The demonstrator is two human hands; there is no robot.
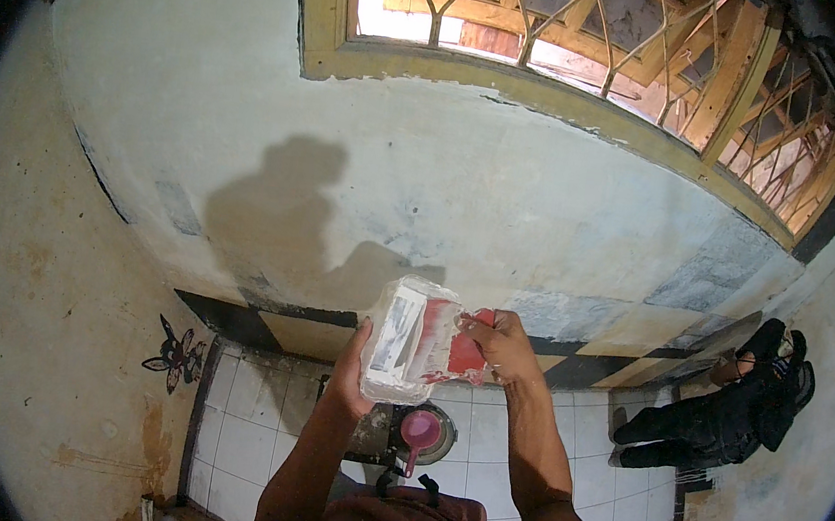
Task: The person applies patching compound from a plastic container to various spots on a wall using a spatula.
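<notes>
We see white tub (397, 396) up in left hand (354, 380), thumb on left side; other fingers hidden, can't tell spread. Right hand (502, 346) pinches red scraper (470, 356) at tub's right side. Scraping well, we judge: brace tub, hold blade flat, load edge evenly. Paste depth unclear; blade edge lost under white smears.
</notes>
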